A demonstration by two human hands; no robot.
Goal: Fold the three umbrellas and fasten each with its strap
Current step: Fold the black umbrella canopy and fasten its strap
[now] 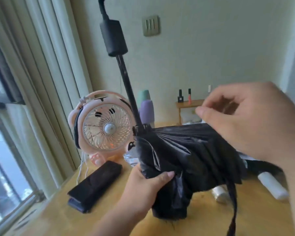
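Umbrella (pixel 186 159) canopy gripped by left hand (pixel 143 186) fingers (pixel 167 176).

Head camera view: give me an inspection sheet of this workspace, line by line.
Surface: yellow wooden table, partly covered.
Job's things: black umbrella collapsed but loose, shaft extended, handle up, strap hanging unfastened; folded dark umbrella lying flat at left; third umbrella not clearly made out.
Clutter: pink fan; silvery cylinder; white cylinder; purple bottle.
Hands: left hand grips the black umbrella's canopy; right hand hovers above it, fingers loosely curled, holding nothing.
Cables: white cable below the fan.
Surroundings: window and curtains at left; wall switch plate; small shelf behind.
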